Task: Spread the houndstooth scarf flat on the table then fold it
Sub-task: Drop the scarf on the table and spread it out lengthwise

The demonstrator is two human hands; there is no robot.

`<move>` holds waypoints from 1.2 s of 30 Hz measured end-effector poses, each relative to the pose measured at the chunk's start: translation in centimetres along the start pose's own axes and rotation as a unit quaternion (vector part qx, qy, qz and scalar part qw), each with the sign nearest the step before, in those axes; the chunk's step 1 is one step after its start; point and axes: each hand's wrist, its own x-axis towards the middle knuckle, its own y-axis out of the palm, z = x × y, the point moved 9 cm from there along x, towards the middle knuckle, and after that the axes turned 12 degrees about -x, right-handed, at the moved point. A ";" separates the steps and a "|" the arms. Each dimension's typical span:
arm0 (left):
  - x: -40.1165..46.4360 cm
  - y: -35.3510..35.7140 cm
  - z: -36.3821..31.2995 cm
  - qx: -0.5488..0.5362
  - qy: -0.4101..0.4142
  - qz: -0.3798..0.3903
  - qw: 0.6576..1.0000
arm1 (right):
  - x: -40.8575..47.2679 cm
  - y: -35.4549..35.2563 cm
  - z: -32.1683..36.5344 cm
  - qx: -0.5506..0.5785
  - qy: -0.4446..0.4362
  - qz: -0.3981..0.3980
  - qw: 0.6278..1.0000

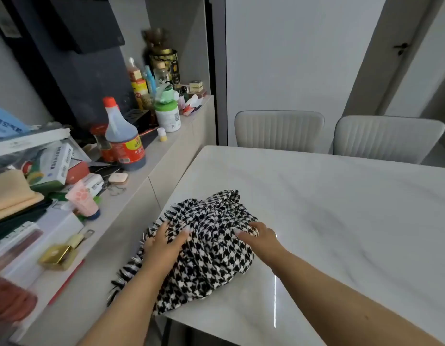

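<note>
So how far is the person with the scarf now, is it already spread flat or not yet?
Not yet. Done: the houndstooth scarf lies on the table, but bunched in a heap at its near left corner, fringe hanging over the edge. In hand: the left hand and right hand both rest on the crumpled cloth, apparently gathering it. Left: spreading it flat, then all the folding.
</note>
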 end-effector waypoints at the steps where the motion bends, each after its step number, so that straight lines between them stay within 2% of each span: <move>1: 0.8 0.1 0.9 -0.014 -0.027 0.006 1.000 | 0.6 0.2 -0.1 -0.004 0.013 -0.006 1.000; 3: 2.1 1.3 2.6 -0.081 -0.076 0.036 0.993 | 1.6 1.2 -0.6 0.022 0.047 0.017 0.999; 6: 2.8 4.4 4.4 -0.167 -0.136 0.084 0.973 | 2.0 4.4 -1.0 0.131 0.099 0.097 0.982; 8: 2.8 6.0 4.6 -0.184 -0.140 0.099 0.968 | 1.8 6.3 -0.8 0.188 0.107 0.137 0.967; 10: 2.7 7.1 4.3 -0.200 -0.127 0.106 0.966 | 1.9 7.3 -0.7 0.202 0.093 0.135 0.966; 13: 2.1 8.8 3.6 -0.252 -0.120 0.125 0.952 | 1.7 6.3 -0.1 0.195 0.047 0.085 0.976; 17: 0.1 11.4 -1.0 -0.286 -0.051 0.150 0.945 | 0.2 0.7 1.2 0.227 -0.014 0.005 0.974; 23: -5.3 18.6 -12.3 -0.220 0.094 0.223 0.945 | -4.3 -11.9 0.9 0.285 -0.063 -0.138 0.947; 32: -14.9 33.8 -22.2 -0.086 0.252 0.278 0.923 | -10.9 -29.7 -6.8 0.339 -0.055 -0.244 0.907; 36: -16.7 40.8 -21.0 -0.035 0.232 0.281 0.931 | -12.4 -35.4 -14.2 0.337 0.011 -0.257 0.906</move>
